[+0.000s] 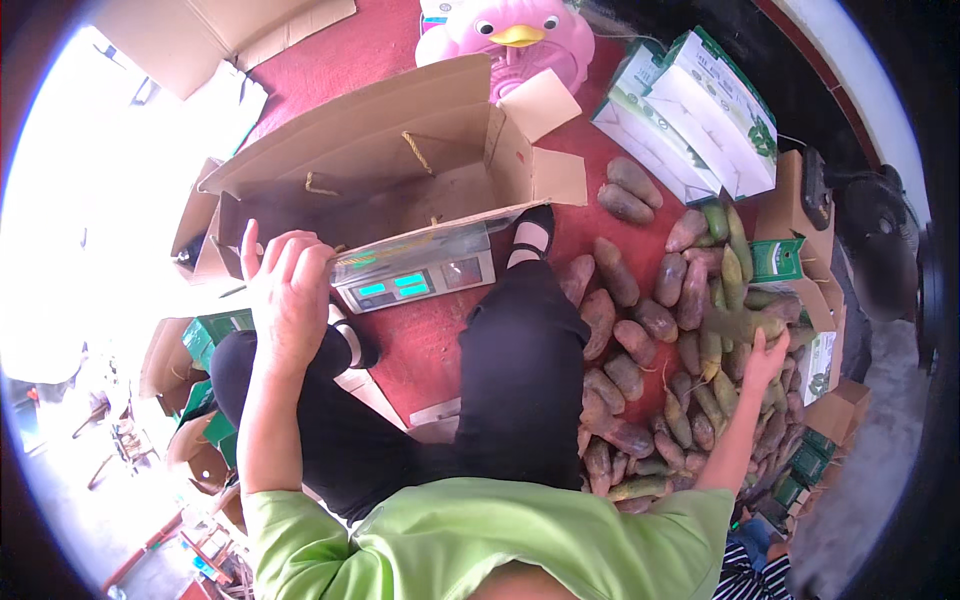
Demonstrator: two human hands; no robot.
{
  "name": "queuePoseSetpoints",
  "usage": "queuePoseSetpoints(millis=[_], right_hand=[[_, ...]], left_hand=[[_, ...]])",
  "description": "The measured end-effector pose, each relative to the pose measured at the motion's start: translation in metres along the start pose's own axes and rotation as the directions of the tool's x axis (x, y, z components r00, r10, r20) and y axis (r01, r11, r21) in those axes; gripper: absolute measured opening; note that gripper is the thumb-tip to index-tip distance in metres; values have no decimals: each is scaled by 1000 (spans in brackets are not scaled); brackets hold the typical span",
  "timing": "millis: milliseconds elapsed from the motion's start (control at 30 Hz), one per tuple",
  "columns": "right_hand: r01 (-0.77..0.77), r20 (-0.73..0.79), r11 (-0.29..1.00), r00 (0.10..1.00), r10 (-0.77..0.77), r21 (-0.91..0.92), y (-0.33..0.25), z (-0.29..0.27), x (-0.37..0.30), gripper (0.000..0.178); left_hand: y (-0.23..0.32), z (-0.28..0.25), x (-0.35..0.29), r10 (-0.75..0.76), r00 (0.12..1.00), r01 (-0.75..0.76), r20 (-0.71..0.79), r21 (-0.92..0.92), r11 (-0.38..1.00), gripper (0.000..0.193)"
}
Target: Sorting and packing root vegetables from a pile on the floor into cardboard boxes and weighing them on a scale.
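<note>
My left hand (290, 285) grips the near left edge of an open cardboard box (300, 140), its thumb side against the wall. Inside, yellow rope handles (415, 152) show, and the visible floor of the box is bare. Under it, a digital scale (412, 288) with lit green displays faces me. Out to the right, my right hand (764, 362) is closed around a greenish radish (745, 325) over a large pile of radishes (655, 320), some green, others purplish-brown. My fingers partly cover the held radish.
Beyond the box stands a pink duck-faced plastic item (520, 50). White and green cartons (710, 110) stand at the far right. Opened boxes (815, 260) border the pile; more green boxes (215, 335) are at my left. A person in striped clothing (745, 575) is at lower right.
</note>
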State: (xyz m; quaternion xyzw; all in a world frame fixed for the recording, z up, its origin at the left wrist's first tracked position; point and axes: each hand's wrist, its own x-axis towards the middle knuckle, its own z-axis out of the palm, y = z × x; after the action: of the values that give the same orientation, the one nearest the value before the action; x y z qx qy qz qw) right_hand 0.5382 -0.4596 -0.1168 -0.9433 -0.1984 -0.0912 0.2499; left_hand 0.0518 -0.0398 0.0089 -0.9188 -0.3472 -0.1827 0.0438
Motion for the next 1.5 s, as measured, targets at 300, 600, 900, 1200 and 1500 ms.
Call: queuePoseSetpoints(millis=[300, 600, 900, 1200, 1500], right_hand=[[264, -131, 425, 939, -317, 866, -274, -58, 34, 38], [171, 118, 229, 490, -863, 958, -468, 19, -7, 43], [723, 310, 142, -104, -945, 676, -498, 118, -58, 43], [689, 707, 377, -280, -649, 619, -523, 133, -75, 49], [-436, 639, 510, 226, -736, 742, -455, 66, -13, 39]], left_hand=[[-10, -5, 0, 52, 998, -53, 32, 27, 998, 18], [-10, -10, -10, 66, 992, -55, 112, -103, 993, 20], [-12, -14, -7, 55, 987, -27, 153, -182, 983, 20], [-14, -12, -10, 6, 985, 23, 170, -164, 986, 21], [-7, -10, -10, -2, 986, 26, 166, -148, 989, 21]])
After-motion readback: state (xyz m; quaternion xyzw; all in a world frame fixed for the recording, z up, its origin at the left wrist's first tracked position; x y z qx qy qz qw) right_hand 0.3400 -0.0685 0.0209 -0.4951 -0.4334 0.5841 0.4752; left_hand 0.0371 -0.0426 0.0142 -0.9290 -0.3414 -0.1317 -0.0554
